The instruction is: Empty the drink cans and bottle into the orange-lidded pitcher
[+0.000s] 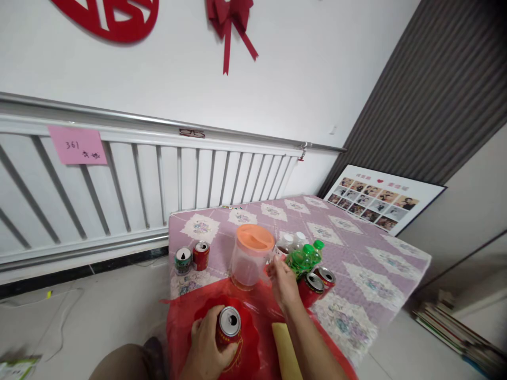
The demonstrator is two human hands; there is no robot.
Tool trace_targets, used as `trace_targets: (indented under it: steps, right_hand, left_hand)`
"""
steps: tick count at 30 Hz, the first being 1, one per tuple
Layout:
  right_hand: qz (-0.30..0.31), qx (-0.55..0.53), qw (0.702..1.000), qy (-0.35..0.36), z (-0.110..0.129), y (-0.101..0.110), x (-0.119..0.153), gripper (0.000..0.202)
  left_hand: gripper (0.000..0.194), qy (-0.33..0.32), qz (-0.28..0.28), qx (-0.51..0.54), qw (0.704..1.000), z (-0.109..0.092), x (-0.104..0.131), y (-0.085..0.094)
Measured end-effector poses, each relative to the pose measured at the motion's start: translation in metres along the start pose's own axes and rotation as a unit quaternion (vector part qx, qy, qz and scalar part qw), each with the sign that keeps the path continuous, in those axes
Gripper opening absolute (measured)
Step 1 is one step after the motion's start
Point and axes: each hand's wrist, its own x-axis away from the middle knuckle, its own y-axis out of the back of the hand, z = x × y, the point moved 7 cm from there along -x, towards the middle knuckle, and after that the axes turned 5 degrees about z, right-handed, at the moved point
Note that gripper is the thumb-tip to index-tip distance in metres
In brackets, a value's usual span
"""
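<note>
Seen with the translucent pitcher as the dial's centre and the white radiator as twelve: at half past six, an opened red drink can, upright over a scalloped red tray. On the pitcher, an orange lid. Beneath, a red plastic sheet across the near part of a lilac tablecloth with floral diamonds. Beyond, a white wall, with a pink note at ten and a red bow high at twelve. At one, a dark ribbed panel; at two, a tilted photo board; low at four, stacked books.

Closed around the can: the left hand, thumb across the front. At four, beside the pitcher's handle: the right hand, fingers curled, forearm slanting in from five; impossible to tell whether gripping the handle.

At nine, a green-and-white can and a second red can, side by side. At three, green-capped bottles, just beside white-capped bottles. Toward four, two more red cans, partly behind the right arm. At five, a yellow strip, partly under the forearm.
</note>
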Motion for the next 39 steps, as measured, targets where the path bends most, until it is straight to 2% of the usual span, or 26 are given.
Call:
trace_targets:
  steps: [5,10,14,20,24,31,39]
  right_hand:
    - [0.012,-0.045,0.999,-0.01,0.04,0.027,0.003,0.05]
    - [0.03,-0.016,0.999,-0.041,0.069,0.058,0.019,0.052]
    - [0.052,0.049,0.996,-0.058,0.078,0.079,0.038,0.052]
    - [0.082,0.142,0.983,-0.082,0.074,0.101,0.055,0.05]
    - [0.094,0.192,0.973,-0.083,0.083,0.098,0.062,0.046]
    - [0.132,0.264,0.954,-0.052,0.112,0.072,0.068,0.047]
    - [0.183,0.354,0.917,-0.011,0.117,0.057,0.066,0.046]
  left_hand:
    - [0.061,-0.011,-0.003,0.002,1.0,-0.002,0.001,0.001]
    - [0.062,-0.018,-0.011,0.005,1.0,-0.006,0.002,0.004]
    - [0.061,-0.017,-0.005,0.011,1.0,-0.009,0.003,0.007]
    - [0.062,-0.023,-0.009,0.021,0.999,-0.011,0.004,0.01]
    - [0.061,-0.026,-0.008,0.02,0.999,-0.011,0.004,0.011]
    - [0.061,-0.027,0.003,0.024,0.999,-0.014,0.004,0.014]
    - [0.061,-0.023,0.007,0.036,0.999,-0.014,0.004,0.017]
